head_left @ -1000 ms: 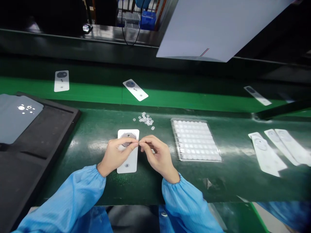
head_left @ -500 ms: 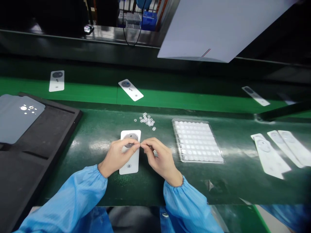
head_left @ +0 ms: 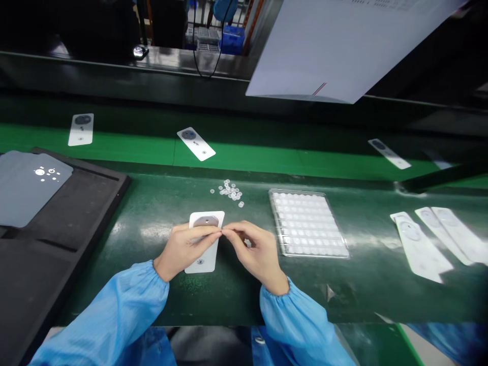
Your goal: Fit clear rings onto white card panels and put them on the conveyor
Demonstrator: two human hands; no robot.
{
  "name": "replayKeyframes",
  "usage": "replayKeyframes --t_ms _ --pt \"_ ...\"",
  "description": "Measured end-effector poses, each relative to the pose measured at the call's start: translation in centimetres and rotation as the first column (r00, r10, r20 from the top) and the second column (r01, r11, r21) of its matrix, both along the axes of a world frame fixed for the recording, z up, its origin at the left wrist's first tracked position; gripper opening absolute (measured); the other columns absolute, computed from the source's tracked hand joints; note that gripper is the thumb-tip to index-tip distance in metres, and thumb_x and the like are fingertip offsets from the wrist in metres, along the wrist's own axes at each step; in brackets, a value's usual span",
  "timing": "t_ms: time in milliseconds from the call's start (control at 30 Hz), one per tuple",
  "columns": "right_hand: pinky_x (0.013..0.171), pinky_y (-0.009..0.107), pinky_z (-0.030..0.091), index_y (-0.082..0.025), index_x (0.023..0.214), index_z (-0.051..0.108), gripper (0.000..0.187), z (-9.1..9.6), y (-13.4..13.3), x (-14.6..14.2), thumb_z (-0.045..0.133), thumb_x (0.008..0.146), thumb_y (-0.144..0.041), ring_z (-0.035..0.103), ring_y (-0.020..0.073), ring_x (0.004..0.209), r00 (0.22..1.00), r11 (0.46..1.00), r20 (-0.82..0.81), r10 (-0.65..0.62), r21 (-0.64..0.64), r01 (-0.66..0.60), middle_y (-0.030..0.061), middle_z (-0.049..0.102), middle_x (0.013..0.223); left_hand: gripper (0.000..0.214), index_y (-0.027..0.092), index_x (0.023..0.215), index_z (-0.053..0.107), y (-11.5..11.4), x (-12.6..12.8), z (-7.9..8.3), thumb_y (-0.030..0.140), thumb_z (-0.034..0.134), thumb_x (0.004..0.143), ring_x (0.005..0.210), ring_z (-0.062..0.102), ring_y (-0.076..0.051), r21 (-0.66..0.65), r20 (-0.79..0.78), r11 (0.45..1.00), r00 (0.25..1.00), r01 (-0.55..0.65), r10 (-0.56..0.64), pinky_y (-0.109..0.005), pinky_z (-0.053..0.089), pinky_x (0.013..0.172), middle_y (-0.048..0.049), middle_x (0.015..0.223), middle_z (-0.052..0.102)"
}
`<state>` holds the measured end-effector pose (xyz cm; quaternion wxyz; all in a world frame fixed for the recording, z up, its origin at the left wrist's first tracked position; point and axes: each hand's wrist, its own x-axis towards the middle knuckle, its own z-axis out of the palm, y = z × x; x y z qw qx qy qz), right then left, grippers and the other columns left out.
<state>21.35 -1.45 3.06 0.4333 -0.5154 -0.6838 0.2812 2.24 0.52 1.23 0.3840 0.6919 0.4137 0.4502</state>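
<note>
My left hand (head_left: pixel 186 249) lies across a white rectangular card (head_left: pixel 202 265) and covers most of the card's dark round window (head_left: pixel 206 221). My right hand (head_left: pixel 253 256) is beside the card, its thumb and forefinger pinched together. Those fingertips meet the left fingertips at the card's right edge, and anything between them is too small to tell. A scatter of small clear discs (head_left: pixel 229 191) lies on the green belt just beyond the card.
A clear blister tray (head_left: pixel 308 223) of white discs stands to the right, with several white cards (head_left: pixel 421 246) beyond it. A black foam tray (head_left: pixel 64 213) holding a grey sheet (head_left: pixel 32 188) is at left. More cards lie on the far belt, under an overhanging white paper (head_left: pixel 335 51).
My left hand has slid down over the card and hides more of its dark window. The fingertips stay together, and the whole view has shifted slightly, with the far cards moving left.
</note>
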Motion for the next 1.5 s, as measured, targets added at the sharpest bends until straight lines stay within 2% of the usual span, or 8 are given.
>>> replayKeyframes --t_ms 167,300,567,767,900,1033,1200,1500 --pt "0.042 0.024 0.041 -0.017 0.076 0.07 0.038 1.0 -0.1 -0.5 0.07 0.091 -0.051 0.053 0.0109 0.045 0.961 0.923 -0.275 -0.031 -0.377 -0.078 0.0021 0.065 0.059 0.018 0.028 0.103 0.084 0.0 -0.2 -0.7 0.022 0.074 0.089 0.092 0.078 -0.021 0.12 -0.011 0.993 1.0 -0.009 0.01 -0.028 0.062 0.084 -0.0032 0.105 0.081" --pt "0.042 0.023 0.038 -0.016 0.081 0.07 0.04 1.8 0.3 -0.6 0.075 0.086 -0.055 0.048 0.0094 0.044 0.929 0.865 -0.369 -0.035 -0.477 -0.157 -0.0006 0.06 0.056 0.02 0.026 0.104 0.083 0.2 -0.1 -1.2 0.016 0.077 0.087 0.088 0.078 -0.018 0.246 0.024 0.969 0.999 -0.038 0.033 -0.023 0.063 0.081 -0.0026 0.103 0.082" --pt "0.04 0.022 0.031 -0.016 0.078 0.069 0.042 2.1 0.3 -0.3 0.076 0.085 -0.057 0.042 0.0076 0.042 0.915 0.816 -0.403 -0.017 -0.535 -0.22 -0.0025 0.055 0.051 0.02 0.025 0.102 0.083 0.4 0.0 -0.8 0.016 0.08 0.084 0.094 0.079 -0.02 0.257 0.04 0.966 0.999 -0.023 0.014 -0.025 0.064 0.088 -0.0021 0.105 0.081" --pt "0.044 0.021 0.039 -0.015 0.082 0.074 0.037 1.6 0.5 -0.1 0.078 0.084 -0.052 0.053 0.0093 0.05 0.936 0.86 -0.352 -0.016 -0.481 -0.167 0.0039 0.068 0.067 0.012 0.024 0.098 0.082 0.4 0.0 -0.5 0.022 0.08 0.086 0.09 0.078 -0.019 0.145 0.034 0.989 0.999 -0.029 0.025 -0.025 0.063 0.083 -0.0018 0.101 0.082" --pt "0.043 0.022 0.04 -0.015 0.081 0.076 0.032 1.7 0.5 -0.6 0.077 0.085 -0.048 0.051 0.0098 0.046 0.933 0.905 -0.357 -0.05 -0.411 -0.109 0.0007 0.063 0.056 0.033 0.022 0.118 0.072 0.1 0.1 -0.4 0.026 0.08 0.086 0.097 0.076 -0.021 -0.005 0.054 1.0 0.998 -0.028 0.028 -0.029 0.06 0.089 -0.0048 0.114 0.078" --pt "0.047 0.023 0.048 -0.016 0.083 0.078 0.025 1.1 0.5 -1.7 0.078 0.085 -0.041 0.059 0.0124 0.05 0.925 0.95 -0.358 -0.129 -0.312 0.011 0.0033 0.069 0.063 0.062 0.023 0.147 0.043 -0.4 0.4 -0.6 0.024 0.07 0.091 0.082 0.073 -0.019 -0.191 0.152 0.982 0.987 -0.014 0.043 -0.033 0.061 0.079 -0.0062 0.104 0.074" --pt "0.05 0.024 0.052 -0.017 0.083 0.08 0.019 0.3 0.6 -2.3 0.075 0.087 -0.035 0.065 0.0148 0.055 0.942 0.973 -0.305 -0.142 -0.22 0.075 0.004 0.072 0.067 0.099 0.027 0.165 -0.006 -0.5 0.7 -0.4 0.026 0.065 0.096 0.085 0.072 -0.022 -0.278 0.264 0.957 0.964 0.077 0.0 -0.043 0.061 0.088 -0.0056 0.099 0.073" --pt "0.062 0.028 0.056 -0.019 0.086 0.08 0.016 -0.2 0.6 -2.4 0.072 0.09 -0.032 0.067 0.0158 0.064 0.967 0.981 -0.215 -0.139 -0.165 0.104 0.0044 0.075 0.078 0.103 0.026 0.166 -0.008 -0.4 0.6 -0.5 0.031 0.067 0.096 0.088 0.071 -0.022 -0.304 0.241 0.952 0.97 0.046 0.03 -0.045 0.06 0.092 -0.0078 0.106 0.072"
